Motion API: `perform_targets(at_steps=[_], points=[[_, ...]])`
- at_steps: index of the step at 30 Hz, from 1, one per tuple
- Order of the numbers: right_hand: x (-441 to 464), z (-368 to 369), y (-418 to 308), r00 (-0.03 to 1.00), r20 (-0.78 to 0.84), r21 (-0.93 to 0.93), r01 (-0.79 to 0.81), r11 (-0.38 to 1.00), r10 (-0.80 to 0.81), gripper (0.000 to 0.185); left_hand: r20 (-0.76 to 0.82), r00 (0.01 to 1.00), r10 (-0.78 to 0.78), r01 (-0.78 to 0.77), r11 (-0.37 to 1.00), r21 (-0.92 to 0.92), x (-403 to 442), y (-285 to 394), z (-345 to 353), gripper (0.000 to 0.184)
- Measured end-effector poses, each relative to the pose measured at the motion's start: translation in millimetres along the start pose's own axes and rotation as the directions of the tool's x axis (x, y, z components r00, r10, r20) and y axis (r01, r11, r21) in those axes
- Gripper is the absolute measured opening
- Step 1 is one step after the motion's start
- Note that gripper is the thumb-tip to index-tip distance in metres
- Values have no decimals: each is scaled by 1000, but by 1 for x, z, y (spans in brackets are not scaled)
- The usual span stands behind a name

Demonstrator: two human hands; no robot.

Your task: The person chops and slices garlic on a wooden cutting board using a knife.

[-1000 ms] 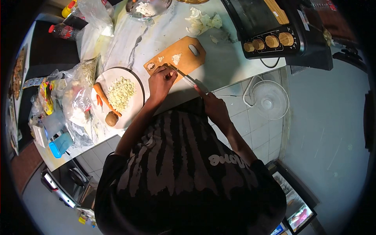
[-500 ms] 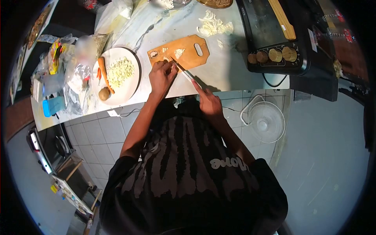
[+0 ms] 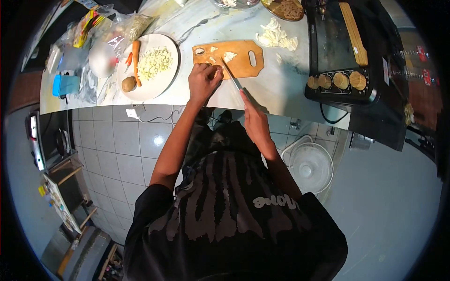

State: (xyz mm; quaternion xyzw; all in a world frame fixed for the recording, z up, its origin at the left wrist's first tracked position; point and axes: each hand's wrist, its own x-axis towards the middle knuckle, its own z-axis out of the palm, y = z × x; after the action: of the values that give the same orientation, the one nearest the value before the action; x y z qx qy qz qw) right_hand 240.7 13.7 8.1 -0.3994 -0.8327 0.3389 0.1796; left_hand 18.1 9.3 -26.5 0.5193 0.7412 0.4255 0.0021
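Observation:
My left hand (image 3: 205, 82) is closed at the near edge of a wooden cutting board (image 3: 242, 48), its fingertips pinched around something small and pale that I cannot make out. My right hand (image 3: 256, 121) grips a knife (image 3: 230, 71) by its handle, and the blade slants across the board's near edge beside my left fingertips. Small whitish pieces (image 3: 229, 56) lie scattered on the board. To the left, a large plate (image 3: 165, 85) carries finely diced pale vegetable (image 3: 155, 63), a carrot (image 3: 136, 52), red chilies (image 3: 129, 59) and a round brown vegetable (image 3: 128, 84).
Pale leafy scraps (image 3: 277, 36) lie beyond the board. A black appliance (image 3: 323, 51) with wooden-looking knobs and tongs (image 3: 353, 35) on top stands at right. Plastic bags (image 3: 104, 58) and a blue container (image 3: 65, 85) crowd the left. A fan (image 3: 308, 168) stands below the counter.
The camera view has shifted, so the counter appears higher and farther right. Both hands, the knife and the board keep nearly the same places relative to each other.

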Motion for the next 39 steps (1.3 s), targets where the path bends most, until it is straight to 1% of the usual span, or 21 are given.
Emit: perform_targets(at_steps=[2,4,6,10,12,16,18,19,20,22,24,26,27,28,30,32,34,35,36,38,39], points=[[0,1,3,1000,-4,44,-2,999,2,61,-17,1000,-7,7,1000,5,0,-2,0,14],[1,-2,-1,1000,-8,90,-14,996,15,58,42,997,-63,65,996,-56,0,-4,-1,14],[1,-4,-2,997,60,111,-46,993,40,55,56,996,-73,77,995,-65,1,-5,-2,14],[3,-7,-3,998,55,133,-4,991,-3,55,72,993,-94,100,991,-90,1,-7,-2,14],[6,-14,-6,988,144,153,-78,985,56,53,56,994,-94,99,990,-101,0,-8,-2,13],[2,-11,-3,979,198,194,-92,977,53,52,40,996,-84,89,987,-136,-3,-14,0,13],[1,-11,-7,976,200,238,-135,962,88,51,37,995,-89,93,983,-158,-3,-14,-2,13],[1,-11,-10,962,236,222,-190,956,137,53,36,996,-85,90,982,-166,-3,-13,-4,12],[0,-9,-9,962,247,218,-177,960,121,53,36,996,-79,84,981,-174,-3,-14,-4,12],[-2,-2,-5,988,153,115,-37,993,19,56,16,998,-58,60,978,-201,-4,-16,-4,8],[-2,0,-5,991,132,79,15,997,-26,61,-10,999,-30,27,974,-224,-5,-18,-4,9],[1,5,-1,990,68,-132,135,982,-127,62,7,999,-42,43,975,-217,-7,-19,-3,9],[-1,4,-2,993,82,-193,104,976,-90,63,8,999,-38,39,975,-217,-7,-21,-3,9],[-2,3,-2,989,102,-190,127,974,-109,63,10,999,-38,39,976,-215,-8,-20,-4,10],[-2,0,4,988,89,-310,145,940,-123,65,-4,998,-62,60,978,-200,-10,-17,-5,11],[-2,-8,7,977,116,-283,203,938,-177,69,-15,997,-79,75,981,-181,-11,-13,-9,12],[2,-22,5,968,250,-229,72,971,-13,70,-6,995,-100,99,988,-122,-12,-5,-9,15],[5,-19,19,970,231,-247,133,960,-75,68,-56,992,-114,107,987,-117,-14,-3,-5,14],[10,-24,24,961,258,-237,164,958,-100,68,-79,987,-137,129,987,-98,-15,-1,-1,14],[15,-37,32,928,343,-127,197,972,-144,61,-160,972,-170,170,985,-13,-21,6,7,13],[18,-43,35,914,370,-110,221,969,-167,61,-179,965,-192,196,980,7,-24,11,10,13]])
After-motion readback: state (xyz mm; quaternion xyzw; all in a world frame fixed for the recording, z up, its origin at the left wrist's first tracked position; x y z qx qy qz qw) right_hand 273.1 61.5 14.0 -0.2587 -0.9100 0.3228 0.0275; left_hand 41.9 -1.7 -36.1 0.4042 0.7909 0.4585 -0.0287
